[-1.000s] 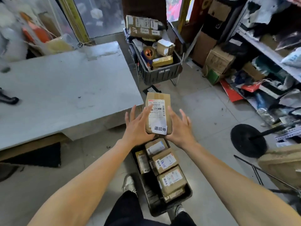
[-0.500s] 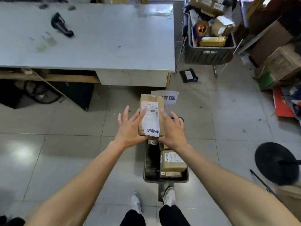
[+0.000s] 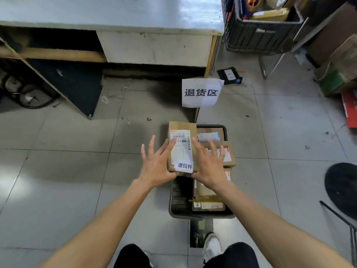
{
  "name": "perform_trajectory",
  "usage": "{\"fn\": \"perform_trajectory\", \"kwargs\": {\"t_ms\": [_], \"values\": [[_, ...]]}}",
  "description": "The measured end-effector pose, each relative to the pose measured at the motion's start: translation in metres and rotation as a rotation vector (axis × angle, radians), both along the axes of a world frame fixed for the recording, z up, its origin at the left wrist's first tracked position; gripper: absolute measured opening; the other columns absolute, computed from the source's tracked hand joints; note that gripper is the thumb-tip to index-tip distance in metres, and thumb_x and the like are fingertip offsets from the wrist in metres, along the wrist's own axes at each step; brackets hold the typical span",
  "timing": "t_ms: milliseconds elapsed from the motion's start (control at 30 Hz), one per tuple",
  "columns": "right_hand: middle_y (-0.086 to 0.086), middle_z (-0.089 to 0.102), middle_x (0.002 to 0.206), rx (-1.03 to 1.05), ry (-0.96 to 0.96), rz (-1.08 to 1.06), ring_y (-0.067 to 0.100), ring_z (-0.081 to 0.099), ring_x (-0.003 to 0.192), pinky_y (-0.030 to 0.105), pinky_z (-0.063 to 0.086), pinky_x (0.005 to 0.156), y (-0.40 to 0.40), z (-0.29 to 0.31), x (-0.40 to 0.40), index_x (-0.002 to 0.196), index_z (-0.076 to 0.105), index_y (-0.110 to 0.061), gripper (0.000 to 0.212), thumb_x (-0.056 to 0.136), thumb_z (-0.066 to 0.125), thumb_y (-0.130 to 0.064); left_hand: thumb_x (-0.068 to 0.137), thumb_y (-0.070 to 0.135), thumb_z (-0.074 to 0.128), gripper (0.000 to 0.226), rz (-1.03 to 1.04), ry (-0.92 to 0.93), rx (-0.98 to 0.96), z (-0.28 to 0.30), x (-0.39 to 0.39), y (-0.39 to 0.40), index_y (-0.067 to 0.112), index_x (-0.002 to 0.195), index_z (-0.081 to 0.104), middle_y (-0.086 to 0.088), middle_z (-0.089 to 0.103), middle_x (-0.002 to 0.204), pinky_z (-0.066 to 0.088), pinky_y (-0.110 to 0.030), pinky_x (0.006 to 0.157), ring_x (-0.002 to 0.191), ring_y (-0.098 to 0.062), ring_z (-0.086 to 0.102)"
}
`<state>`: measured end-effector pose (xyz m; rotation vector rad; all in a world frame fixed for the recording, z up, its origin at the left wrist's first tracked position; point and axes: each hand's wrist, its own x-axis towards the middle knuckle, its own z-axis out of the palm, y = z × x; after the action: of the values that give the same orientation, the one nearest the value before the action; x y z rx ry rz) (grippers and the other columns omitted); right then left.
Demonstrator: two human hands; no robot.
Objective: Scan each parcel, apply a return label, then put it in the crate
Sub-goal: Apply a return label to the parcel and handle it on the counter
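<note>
A brown cardboard parcel (image 3: 182,149) carries a shipping label and a white return label (image 3: 185,166) at its near end. My left hand (image 3: 156,165) and my right hand (image 3: 207,167) press it from both sides with straight, spread fingers. The parcel hangs over the far left part of the black crate (image 3: 201,214) on the floor. Several labelled parcels (image 3: 222,153) lie in the crate's right side. A white paper sign (image 3: 201,92) stands behind the crate.
The grey table (image 3: 154,47) rises beyond the crate. A dark basket of parcels (image 3: 258,35) stands at the top right, and a black packet (image 3: 229,75) lies on the floor below it. A round black base (image 3: 342,186) sits at the right edge. My feet are just behind the crate.
Both hands have lowered the parcel towards the crate. My view has tilted down, so the crate and sign look nearer and the table top has slid out of view.
</note>
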<state>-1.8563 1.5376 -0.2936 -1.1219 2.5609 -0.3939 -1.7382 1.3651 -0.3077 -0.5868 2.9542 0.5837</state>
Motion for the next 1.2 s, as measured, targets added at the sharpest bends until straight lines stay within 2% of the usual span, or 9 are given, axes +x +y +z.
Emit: {"fn": "perform_trajectory", "kwargs": {"t_ms": [67,133,267,467,633,767,933,1200], "values": [[-0.004,0.021,0.162,0.02,0.005,0.013,0.026,-0.015,0.151,0.064,-0.012,0.114,0.005,-0.049,0.004,0.155,-0.013,-0.036,0.121,0.074,0.073,-0.065,0.068,0.064,0.072,0.127,0.008,0.014,0.014,-0.051,0.004,0.006,0.05,0.149,-0.025,0.006,0.028,0.163,-0.01,-0.066,0.116,0.151,-0.029,-0.022],[-0.005,0.017,0.163,0.026,0.009,0.005,0.027,-0.015,0.151,0.062,-0.013,0.113,0.006,-0.097,0.005,0.154,-0.014,-0.037,0.121,0.074,0.073,-0.064,0.068,0.07,0.071,0.126,0.017,0.046,0.029,-0.103,0.005,0.009,0.048,0.152,-0.021,0.006,0.032,0.162,-0.012,-0.064,0.116,0.152,-0.029,-0.02],[-0.004,0.014,0.165,0.065,0.073,0.011,0.029,-0.015,0.152,0.061,-0.015,0.114,0.004,-0.185,0.004,0.153,-0.02,-0.038,0.122,0.076,0.071,-0.064,0.068,0.073,0.069,0.127,0.018,0.045,0.028,-0.194,0.0,0.007,0.045,0.152,-0.023,0.007,0.027,0.164,-0.014,-0.063,0.117,0.15,-0.026,-0.026],[-0.003,0.023,0.162,0.098,0.168,0.028,0.031,-0.015,0.152,0.059,-0.023,0.11,-0.002,-0.268,0.005,0.152,-0.024,-0.035,0.124,0.077,0.07,-0.064,0.069,0.071,0.071,0.129,0.008,0.086,0.073,-0.279,-0.002,0.003,0.043,0.153,-0.022,0.007,0.039,0.158,-0.017,-0.061,0.116,0.149,-0.023,-0.028],[-0.002,0.033,0.159,0.151,0.233,0.03,0.034,-0.008,0.152,0.062,-0.014,0.116,-0.002,-0.3,0.009,0.151,-0.027,-0.033,0.126,0.076,0.069,-0.067,0.071,0.069,0.072,0.127,-0.012,0.127,0.094,-0.318,0.0,0.006,0.042,0.154,-0.021,0.007,0.045,0.154,-0.017,-0.063,0.116,0.149,-0.025,-0.028],[0.002,0.039,0.155,0.192,0.232,0.035,0.034,-0.007,0.153,0.064,-0.018,0.114,-0.003,-0.315,0.011,0.151,-0.026,-0.031,0.124,0.076,0.065,-0.07,0.072,0.068,0.073,0.126,-0.023,0.126,0.113,-0.335,0.001,0.008,0.043,0.154,-0.019,0.006,0.046,0.154,-0.016,-0.063,0.116,0.149,-0.023,-0.029],[0.004,0.043,0.152,0.197,0.249,0.021,0.036,-0.004,0.153,0.066,-0.019,0.112,-0.007,-0.327,0.009,0.152,-0.025,-0.032,0.123,0.076,0.063,-0.071,0.073,0.068,0.072,0.126,-0.042,0.117,0.098,-0.345,-0.003,0.003,0.044,0.152,-0.023,0.005,0.035,0.161,-0.015,-0.064,0.117,0.149,-0.026,-0.027],[0.003,0.047,0.149,0.168,0.3,0.035,0.032,0.001,0.154,0.06,-0.024,0.112,-0.002,-0.336,0.005,0.155,-0.017,-0.029,0.122,0.074,0.064,-0.07,0.073,0.062,0.075,0.127,-0.044,0.144,0.105,-0.352,-0.006,0.009,0.039,0.155,-0.019,0.004,0.038,0.159,-0.015,-0.062,0.118,0.15,-0.024,-0.026]]}}
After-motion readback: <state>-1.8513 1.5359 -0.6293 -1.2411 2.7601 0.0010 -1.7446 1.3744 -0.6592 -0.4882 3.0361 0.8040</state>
